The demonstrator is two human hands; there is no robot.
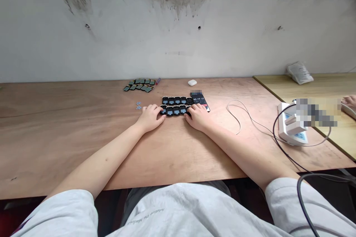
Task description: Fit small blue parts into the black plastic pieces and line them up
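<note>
Two rows of small black casings with blue-grey inserts lie in front of me on the wooden table. At the left end of the front row [173,110], my left hand [151,118] has its thumb and fingers closed about the end casing. My right hand [197,117] is closed the same way at the right end, its fingers hiding the last casing. Just behind, the back row [174,100] lies close to the front one, untouched. Beside it on the right is a phone [200,100] showing a running timer. Tiny light-blue pieces [138,106] lie left of the rows.
Several small green-faced modules [139,85] lie at the back left, beside a thin screwdriver-like tool [158,81]. A white earbud case [192,82] sits near the wall. Rightward are a white cable [247,111] and a power strip [283,127]; another person's hand [349,101] is at the edge.
</note>
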